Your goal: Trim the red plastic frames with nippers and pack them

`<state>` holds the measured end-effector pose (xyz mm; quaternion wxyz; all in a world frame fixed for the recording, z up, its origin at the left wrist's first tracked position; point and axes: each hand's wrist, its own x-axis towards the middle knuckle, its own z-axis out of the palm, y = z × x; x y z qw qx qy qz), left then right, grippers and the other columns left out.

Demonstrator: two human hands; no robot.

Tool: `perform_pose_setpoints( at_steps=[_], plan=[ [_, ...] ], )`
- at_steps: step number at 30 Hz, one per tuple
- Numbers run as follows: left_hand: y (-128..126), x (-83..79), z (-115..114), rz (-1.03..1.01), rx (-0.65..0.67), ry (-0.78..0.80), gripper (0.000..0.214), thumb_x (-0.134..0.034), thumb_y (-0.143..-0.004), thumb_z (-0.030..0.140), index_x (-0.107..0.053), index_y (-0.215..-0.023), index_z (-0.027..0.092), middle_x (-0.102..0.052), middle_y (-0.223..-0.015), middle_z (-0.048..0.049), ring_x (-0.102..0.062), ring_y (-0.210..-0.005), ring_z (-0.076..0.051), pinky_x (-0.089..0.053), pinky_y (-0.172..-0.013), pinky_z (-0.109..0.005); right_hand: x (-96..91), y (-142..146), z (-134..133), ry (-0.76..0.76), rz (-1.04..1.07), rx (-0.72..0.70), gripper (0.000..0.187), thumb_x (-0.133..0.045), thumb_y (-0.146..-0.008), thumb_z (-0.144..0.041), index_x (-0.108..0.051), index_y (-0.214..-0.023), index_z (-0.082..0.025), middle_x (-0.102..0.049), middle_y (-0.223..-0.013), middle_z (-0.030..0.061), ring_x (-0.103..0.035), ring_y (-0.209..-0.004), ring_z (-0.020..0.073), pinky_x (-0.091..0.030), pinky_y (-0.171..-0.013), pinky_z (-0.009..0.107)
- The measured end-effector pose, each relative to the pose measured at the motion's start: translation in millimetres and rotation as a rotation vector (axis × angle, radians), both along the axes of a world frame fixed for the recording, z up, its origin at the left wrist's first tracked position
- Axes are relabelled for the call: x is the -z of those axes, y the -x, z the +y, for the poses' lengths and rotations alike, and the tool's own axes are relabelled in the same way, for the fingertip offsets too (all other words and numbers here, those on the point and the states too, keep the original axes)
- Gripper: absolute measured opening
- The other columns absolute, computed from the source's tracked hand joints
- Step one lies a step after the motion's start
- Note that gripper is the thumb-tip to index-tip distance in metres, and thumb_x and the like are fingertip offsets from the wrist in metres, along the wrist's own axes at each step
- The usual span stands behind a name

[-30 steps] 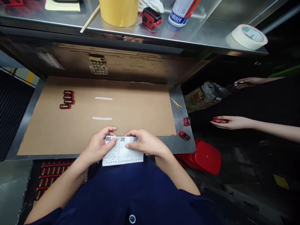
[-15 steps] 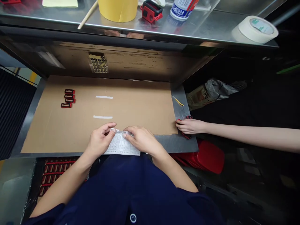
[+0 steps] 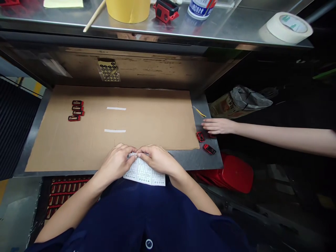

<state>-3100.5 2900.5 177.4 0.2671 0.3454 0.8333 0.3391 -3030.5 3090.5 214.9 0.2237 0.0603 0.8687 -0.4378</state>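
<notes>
My left hand (image 3: 117, 163) and my right hand (image 3: 156, 160) meet at the near edge of the bench, fingertips pinched together on the top edge of a white printed label sheet (image 3: 145, 174). The sheet hangs over the bench edge toward my dark blue shirt. Both hands rest on the front of the brown cardboard mat (image 3: 112, 126). A small stack of red-and-black frame parts (image 3: 76, 110) lies at the mat's far left, out of reach of either hand.
A co-worker's hand (image 3: 217, 125) reaches in from the right beside red parts (image 3: 201, 136) (image 3: 209, 149) on the steel corner. Two white strips (image 3: 115, 119) lie mid-mat. The upper shelf carries yellow tape (image 3: 127, 9), white tape (image 3: 286, 28), a can. A tray of red parts (image 3: 61, 194) sits below left.
The sheet slid back toward me, now hanging over the bench edge, and my fingertips closed together on its top. The co-worker's hand lifted off the red parts and moved farther back.
</notes>
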Motion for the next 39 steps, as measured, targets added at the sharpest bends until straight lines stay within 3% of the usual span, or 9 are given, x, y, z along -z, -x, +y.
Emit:
perform_pose_setpoints(
  at_steps=[5,16,23,25,31,35,39],
  plan=[
    [-1.2,-1.5,1.5,0.011,-0.004,0.063,0.023,-0.052,-0.095,0.034,-0.070,-0.093,0.020,-0.072,-0.094,-0.0076,-0.063,-0.097,-0.027,-0.049,-0.085,-0.040,2.3,-3.0,2.9,0.003,-0.014,0.103,0.018,-0.062,-0.095,-0.033,-0.078,-0.100,-0.027,-0.078,-0.101,0.0017,-0.071,-0.090,0.0206,-0.046,-0.076,0.030],
    [-5.8,-5.6,5.2,-0.018,0.013,0.051,0.021,-0.052,-0.093,0.030,-0.068,-0.086,0.020,-0.073,-0.087,-0.0042,-0.066,-0.090,-0.024,-0.049,-0.081,-0.038,-0.5,-5.7,3.1,0.052,-0.057,0.115,0.019,-0.063,-0.089,-0.029,-0.080,-0.090,-0.021,-0.076,-0.078,-0.0001,-0.059,-0.062,0.0112,-0.037,-0.060,0.024],
    [-8.7,-2.8,2.5,0.130,0.036,-0.084,0.015,-0.057,-0.089,0.022,-0.066,-0.078,0.020,-0.070,-0.075,-0.0005,-0.063,-0.078,-0.019,-0.049,-0.076,-0.035,6.1,-6.3,4.2,0.175,-0.098,0.140,0.019,-0.063,-0.084,-0.028,-0.080,-0.083,-0.018,-0.071,-0.071,-0.0007,-0.053,-0.061,0.0100,-0.037,-0.058,0.023],
    [-9.2,-1.0,1.1,0.220,0.053,-0.158,0.015,-0.056,-0.090,0.021,-0.066,-0.078,0.020,-0.068,-0.072,0.0001,-0.062,-0.074,-0.018,-0.050,-0.079,-0.036,11.2,-7.0,5.6,0.225,-0.122,0.156,0.020,-0.063,-0.083,-0.030,-0.079,-0.082,-0.018,-0.070,-0.070,-0.0001,-0.053,-0.063,0.0111,-0.037,-0.058,0.024],
    [-10.4,3.1,-1.2,0.417,0.073,-0.254,0.013,-0.058,-0.090,0.017,-0.064,-0.079,0.019,-0.068,-0.073,0.0026,-0.066,-0.072,-0.014,-0.043,-0.109,-0.047,20.7,-7.8,6.7,0.391,-0.192,0.237,0.018,-0.062,-0.077,-0.028,-0.077,-0.076,-0.017,-0.065,-0.069,-0.0014,-0.049,-0.061,0.0099,-0.034,-0.056,0.024],
    [-10.8,5.6,-1.4,0.492,0.087,-0.278,0.011,-0.058,-0.088,0.014,-0.063,-0.080,0.020,-0.070,-0.075,0.0028,-0.068,-0.073,-0.013,-0.040,-0.114,-0.049,25.4,-6.0,1.5,0.534,-0.256,0.363,0.014,-0.065,-0.071,-0.026,-0.072,-0.066,-0.015,-0.059,-0.061,-0.0023,-0.043,-0.056,0.0084,-0.030,-0.053,0.024],
    [-9.7,10.3,-3.2,0.460,0.051,-0.309,0.010,-0.060,-0.087,0.014,-0.063,-0.080,0.019,-0.069,-0.073,0.0032,-0.067,-0.070,-0.013,-0.044,-0.111,-0.049,34.6,-5.4,-1.2,0.651,-0.280,0.433,0.020,-0.070,-0.068,-0.035,-0.070,-0.067,-0.015,-0.061,-0.063,-0.0013,-0.048,-0.059,0.0095,-0.037,-0.058,0.024]
  ],
)
